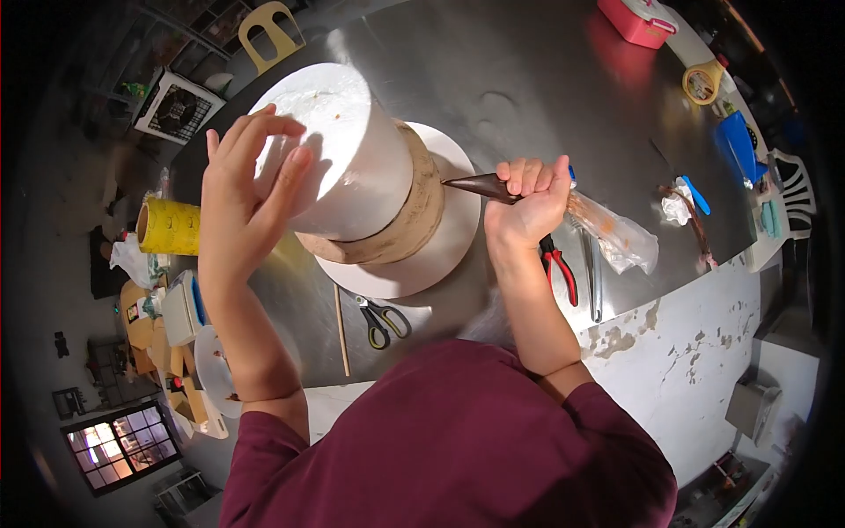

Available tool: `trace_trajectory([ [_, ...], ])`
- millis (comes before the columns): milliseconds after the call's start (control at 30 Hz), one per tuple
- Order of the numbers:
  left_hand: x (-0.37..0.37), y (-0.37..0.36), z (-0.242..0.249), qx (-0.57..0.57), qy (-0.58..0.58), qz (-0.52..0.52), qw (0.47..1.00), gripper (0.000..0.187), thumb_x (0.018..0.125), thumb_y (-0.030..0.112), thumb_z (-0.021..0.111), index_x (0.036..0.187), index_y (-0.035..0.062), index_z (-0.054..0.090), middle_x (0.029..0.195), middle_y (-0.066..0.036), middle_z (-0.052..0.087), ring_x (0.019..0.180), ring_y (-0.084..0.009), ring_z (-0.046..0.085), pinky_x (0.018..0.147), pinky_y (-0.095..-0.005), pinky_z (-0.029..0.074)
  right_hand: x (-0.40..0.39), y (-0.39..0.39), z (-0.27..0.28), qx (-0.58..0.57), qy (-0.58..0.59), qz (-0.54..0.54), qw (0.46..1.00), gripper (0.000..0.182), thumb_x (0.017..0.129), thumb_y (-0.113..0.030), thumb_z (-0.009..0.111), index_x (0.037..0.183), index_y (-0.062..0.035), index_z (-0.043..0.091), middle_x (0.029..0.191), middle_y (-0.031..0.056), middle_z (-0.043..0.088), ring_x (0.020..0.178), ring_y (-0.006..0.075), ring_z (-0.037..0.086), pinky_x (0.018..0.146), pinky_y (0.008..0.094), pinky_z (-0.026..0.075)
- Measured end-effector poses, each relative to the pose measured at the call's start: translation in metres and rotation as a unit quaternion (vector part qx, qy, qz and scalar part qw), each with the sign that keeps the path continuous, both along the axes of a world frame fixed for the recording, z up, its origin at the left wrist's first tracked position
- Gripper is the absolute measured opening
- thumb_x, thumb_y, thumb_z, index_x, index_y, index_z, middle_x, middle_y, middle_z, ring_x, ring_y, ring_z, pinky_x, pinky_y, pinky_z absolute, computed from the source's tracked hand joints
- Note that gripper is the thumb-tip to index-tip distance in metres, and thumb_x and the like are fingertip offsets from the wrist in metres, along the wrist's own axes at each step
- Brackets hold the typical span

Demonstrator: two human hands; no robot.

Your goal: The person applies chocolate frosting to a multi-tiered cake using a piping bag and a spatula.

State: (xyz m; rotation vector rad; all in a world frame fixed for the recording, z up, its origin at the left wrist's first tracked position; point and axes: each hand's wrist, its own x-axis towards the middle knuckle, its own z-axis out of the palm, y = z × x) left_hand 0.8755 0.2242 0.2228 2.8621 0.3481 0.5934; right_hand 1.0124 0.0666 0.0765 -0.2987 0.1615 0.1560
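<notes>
A tall white cake tier [378, 158] rises from a brown, wood-toned lower band [427, 198] on a round white board [458, 167]. My left hand [251, 167] reaches over the tier's top with fingers curved and apart, fingertips right at the white surface; nothing is in it. In my right hand [532, 198] a piping bag [480, 186] filled with dark brown is squeezed in the fist. Its pointed tip meets the side of the brown band. The bag's clear, smeared tail hangs out behind my wrist.
Red-handled pliers [563, 268] and a metal tool [595, 282] lie right of my forearm. Scissors [378, 323] and a wooden stick [341, 330] rest near the table's front edge. A yellow roll [172, 226] stands left; crumpled white paper [676, 207] and a pink box [635, 22] are farther right.
</notes>
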Motion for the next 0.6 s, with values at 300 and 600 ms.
trace_trajectory([
  [300, 0.018, -0.010, -0.010, -0.035, 0.028, -0.003, 0.999, 0.039, 0.083, 0.027, 0.047, 0.117, 0.0096, 0.050, 0.125, -0.018, 0.042, 0.117, -0.0312, 0.037, 0.097, -0.0390, 0.026, 0.004, -0.007, -0.006, 0.049, 0.022, 0.039, 0.998, 0.042, 0.088, -0.029, 0.042, 0.054, -0.0136, 0.023, 0.046, -0.0002, 0.023, 0.044, 0.0130, 0.026, 0.050, 0.0286, 0.031],
  [600, 0.018, -0.006, -0.005, -0.068, 0.034, -0.053, 0.996, 0.039, 0.081, 0.024, 0.051, 0.116, 0.0071, 0.051, 0.124, -0.018, 0.043, 0.116, -0.0319, 0.039, 0.095, -0.0368, 0.030, -0.006, 0.020, -0.009, 0.033, -0.038, 0.089, 0.995, 0.044, 0.089, -0.026, 0.040, 0.051, -0.0108, 0.026, 0.043, 0.0024, 0.027, 0.040, 0.0142, 0.029, 0.044, 0.0309, 0.032],
])
